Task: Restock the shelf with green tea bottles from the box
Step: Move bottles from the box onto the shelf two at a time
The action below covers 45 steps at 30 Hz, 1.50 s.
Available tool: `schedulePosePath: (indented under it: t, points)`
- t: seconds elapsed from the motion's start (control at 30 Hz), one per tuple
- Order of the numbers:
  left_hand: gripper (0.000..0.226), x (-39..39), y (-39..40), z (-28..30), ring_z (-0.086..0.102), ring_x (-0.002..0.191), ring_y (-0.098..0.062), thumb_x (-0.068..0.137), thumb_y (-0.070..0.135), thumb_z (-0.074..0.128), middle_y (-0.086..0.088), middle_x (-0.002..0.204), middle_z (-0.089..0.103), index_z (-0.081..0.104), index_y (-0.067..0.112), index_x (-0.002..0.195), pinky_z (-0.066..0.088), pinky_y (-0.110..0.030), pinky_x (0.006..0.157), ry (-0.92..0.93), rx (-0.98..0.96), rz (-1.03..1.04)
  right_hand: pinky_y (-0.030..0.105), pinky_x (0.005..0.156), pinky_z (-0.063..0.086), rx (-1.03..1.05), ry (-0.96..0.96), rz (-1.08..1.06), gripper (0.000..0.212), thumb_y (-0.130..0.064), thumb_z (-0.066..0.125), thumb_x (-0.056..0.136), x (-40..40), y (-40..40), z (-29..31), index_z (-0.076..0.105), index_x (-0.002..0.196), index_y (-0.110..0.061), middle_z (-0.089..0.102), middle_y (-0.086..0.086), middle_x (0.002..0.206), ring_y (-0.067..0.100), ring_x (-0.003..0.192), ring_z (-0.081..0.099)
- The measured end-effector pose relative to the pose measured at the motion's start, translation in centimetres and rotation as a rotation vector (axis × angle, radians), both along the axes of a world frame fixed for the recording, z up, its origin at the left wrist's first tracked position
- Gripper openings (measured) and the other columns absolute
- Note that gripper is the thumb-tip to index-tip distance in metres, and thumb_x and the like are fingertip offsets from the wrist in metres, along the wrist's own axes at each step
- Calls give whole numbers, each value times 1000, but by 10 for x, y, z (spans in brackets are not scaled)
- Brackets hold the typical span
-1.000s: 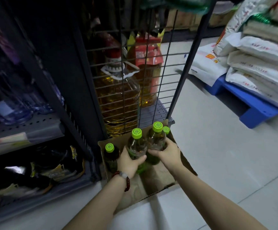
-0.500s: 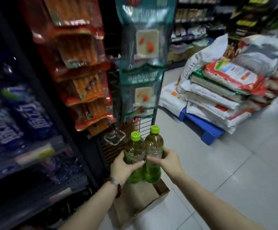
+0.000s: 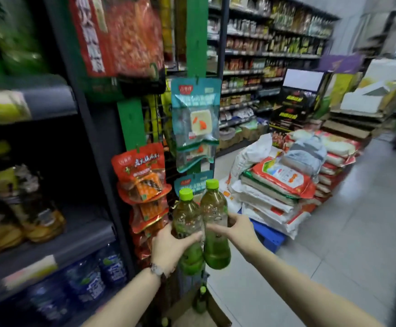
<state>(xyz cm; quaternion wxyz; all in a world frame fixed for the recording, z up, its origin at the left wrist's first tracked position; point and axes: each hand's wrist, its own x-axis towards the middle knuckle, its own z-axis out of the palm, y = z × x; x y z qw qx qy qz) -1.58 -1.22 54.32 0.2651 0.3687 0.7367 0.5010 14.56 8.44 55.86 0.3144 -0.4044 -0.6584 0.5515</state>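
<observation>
Grocery shop: stocked shelves (image 3: 251,72), hanging snack packets (image 3: 142,173), rice sacks (image 3: 279,182).

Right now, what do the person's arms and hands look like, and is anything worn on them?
Both forearms are bare, with no sleeves in view. The left hand has a small watch or bracelet at the wrist, with a pale face and a darker band. The right hand shows no rings, gloves or wristwear.
</observation>
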Motion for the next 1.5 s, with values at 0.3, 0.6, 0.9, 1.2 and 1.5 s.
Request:
schedulePosePath:
  t: [0.3,0.6,0.9,1.2,1.5]
  points:
    - [45,-35,-75,157,68,91,-8,49,59,80,14,86,74,72,32,84,53,-30,87,70,106,38,37,79,59,75,118,50,29,-22,87,65,-38,-62,151,76,90,-12,78,5,91,22,88,74]
    - [41,-86,-129,243,68,82,-5,54,49,85,12,83,73,71,25,84,56,-28,77,184,187,126,27,67,58,198,188,168,26,-25,84,70,-95,-102,231,76,92,-14,78,0,87,20,83,74]
    - [28,-103,-176,313,64,81,1,59,46,83,18,78,71,72,30,80,52,-22,75,316,268,278,27,77,57,249,238,378,26,-25,82,72,-142,-119,296,77,95,-14,78,-1,92,15,90,74]
    - [39,-137,-224,376,70,76,-8,54,54,82,10,75,74,72,23,75,59,-32,70,338,318,393,26,77,57,310,304,474,25,-28,82,72,-193,-155,362,76,93,-15,78,-1,90,13,88,73]
    - [33,-164,-244,426,71,78,-12,61,40,84,5,82,74,67,22,82,58,-34,73,355,364,428,33,88,48,326,323,421,38,-44,83,65,-238,-182,406,76,93,-19,76,-5,93,14,94,67]
